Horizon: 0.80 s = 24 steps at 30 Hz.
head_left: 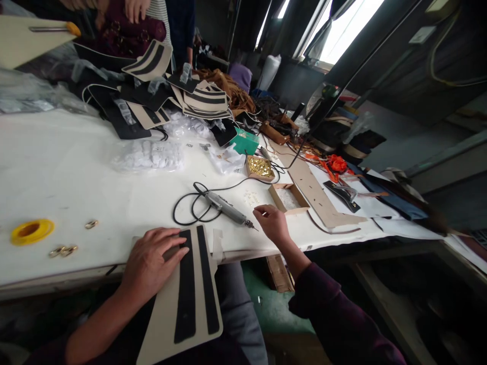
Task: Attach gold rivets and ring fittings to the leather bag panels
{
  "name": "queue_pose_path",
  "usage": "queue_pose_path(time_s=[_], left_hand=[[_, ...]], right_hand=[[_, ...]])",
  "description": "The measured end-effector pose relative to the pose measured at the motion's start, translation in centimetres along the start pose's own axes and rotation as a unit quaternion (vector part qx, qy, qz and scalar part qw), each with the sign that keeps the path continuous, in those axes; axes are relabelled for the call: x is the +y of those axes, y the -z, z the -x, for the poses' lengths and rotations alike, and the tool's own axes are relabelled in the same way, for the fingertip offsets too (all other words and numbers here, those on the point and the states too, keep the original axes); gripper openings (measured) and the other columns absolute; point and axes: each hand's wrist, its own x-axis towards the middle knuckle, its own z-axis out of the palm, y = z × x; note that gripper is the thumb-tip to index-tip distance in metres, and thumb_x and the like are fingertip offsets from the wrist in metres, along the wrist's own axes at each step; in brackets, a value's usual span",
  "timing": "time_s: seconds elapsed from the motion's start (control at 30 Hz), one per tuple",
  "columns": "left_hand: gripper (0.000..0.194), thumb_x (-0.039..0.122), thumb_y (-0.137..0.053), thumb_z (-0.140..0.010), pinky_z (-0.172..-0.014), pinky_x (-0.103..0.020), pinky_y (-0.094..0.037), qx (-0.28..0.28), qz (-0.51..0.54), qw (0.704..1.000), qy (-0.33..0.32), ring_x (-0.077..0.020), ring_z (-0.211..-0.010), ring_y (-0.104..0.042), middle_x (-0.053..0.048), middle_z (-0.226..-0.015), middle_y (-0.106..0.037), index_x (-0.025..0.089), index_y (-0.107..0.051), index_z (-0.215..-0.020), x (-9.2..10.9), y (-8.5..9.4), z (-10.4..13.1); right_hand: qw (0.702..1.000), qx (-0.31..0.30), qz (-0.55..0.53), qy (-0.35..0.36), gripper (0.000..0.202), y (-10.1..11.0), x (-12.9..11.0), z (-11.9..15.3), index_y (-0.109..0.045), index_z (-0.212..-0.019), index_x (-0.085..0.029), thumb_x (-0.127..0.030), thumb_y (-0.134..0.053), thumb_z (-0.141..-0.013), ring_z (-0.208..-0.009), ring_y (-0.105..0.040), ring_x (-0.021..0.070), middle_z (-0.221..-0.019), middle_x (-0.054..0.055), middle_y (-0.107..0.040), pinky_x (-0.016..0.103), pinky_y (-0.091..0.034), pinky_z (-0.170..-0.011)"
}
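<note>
A beige panel with two black strips [203, 289] lies at the table's front edge and hangs over my lap. My left hand [152, 261] rests on its upper left part, fingers stretched out over a black strip. To the right, my right hand [273, 223] is just above the table with its fingertips drawn together. Whatever is between them is too small to make out. Beside those fingertips lies a grey electric screwdriver [228, 209], its bit pointing at the hand and its black cord looped behind. Small pale pieces [251, 196] are scattered just beyond the hand.
A cardboard box of gold hardware [261, 167] and an open shallow box [289, 197] stand behind my right hand. Yellow tape [32, 231] and gold clasps [63, 251] lie at left. Striped panels [205, 99] are piled at the back, near another person's hand [136, 9].
</note>
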Motion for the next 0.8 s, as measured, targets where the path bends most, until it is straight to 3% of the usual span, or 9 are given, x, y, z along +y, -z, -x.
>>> queue_pose_path(time_s=[0.07, 0.17, 0.33, 0.67, 0.8], left_hand=[[0.019, 0.045, -0.071, -0.094, -0.099, -0.052, -0.052, 0.008, 0.0, 1.0, -0.002, -0.0324, -0.114, -0.066, -0.004, -0.12, -0.078, 0.031, -0.08, -0.103, 0.0, -0.1, 0.0], [0.018, 0.044, -0.071, -0.094, -0.098, -0.052, -0.053, 0.012, 0.001, 1.0, -0.007, -0.0325, -0.113, -0.067, -0.004, -0.119, -0.078, 0.032, -0.08, -0.103, 0.0, 0.0, 0.0], [0.018, 0.044, -0.072, -0.093, -0.101, -0.052, -0.052, 0.004, -0.003, 1.0, 0.0, -0.0322, -0.117, -0.066, -0.004, -0.122, -0.078, 0.032, -0.08, -0.104, -0.1, -0.1, 0.1], [0.014, 0.038, -0.074, -0.093, -0.102, -0.049, -0.052, -0.016, -0.005, 0.999, 0.034, -0.0294, -0.118, -0.066, -0.004, -0.122, -0.078, 0.029, -0.08, -0.102, 0.9, 0.5, -0.2], [0.015, 0.035, -0.076, -0.092, -0.102, -0.048, -0.051, -0.026, -0.009, 0.999, 0.045, -0.0287, -0.119, -0.064, -0.005, -0.123, -0.078, 0.027, -0.078, -0.103, 1.2, 0.8, -0.3]], right_hand=[[0.999, -0.006, 0.031, 0.009, 0.023, 0.0, 2.0, -1.5, -0.082, -0.099, -0.02, -0.034, -0.065, -0.091, -0.076, -0.067, 0.0179, -0.095, 0.005, -0.078, 0.029, -0.051, -0.076], [0.999, -0.011, 0.045, 0.019, 0.025, -1.1, 3.1, -3.0, -0.082, -0.105, -0.02, -0.031, -0.065, -0.091, -0.084, -0.069, 0.0187, -0.098, 0.005, -0.078, 0.029, -0.051, -0.082], [0.997, -0.02, 0.07, 0.021, 0.024, -2.2, 2.9, -4.2, -0.083, -0.103, -0.021, -0.03, -0.064, -0.093, -0.091, -0.07, 0.0194, -0.103, 0.006, -0.078, 0.029, -0.05, -0.086], [0.993, -0.09, 0.07, 0.006, 0.017, -1.4, 3.9, -5.2, -0.084, -0.096, -0.023, -0.032, -0.072, -0.087, -0.095, -0.072, 0.0215, -0.103, 0.005, -0.08, 0.03, -0.05, -0.088], [0.978, -0.104, 0.172, 0.046, 0.022, -1.4, 3.3, -5.2, -0.083, -0.1, -0.025, -0.037, -0.065, -0.095, -0.097, -0.07, 0.0227, -0.108, 0.006, -0.079, 0.03, -0.044, -0.077]])
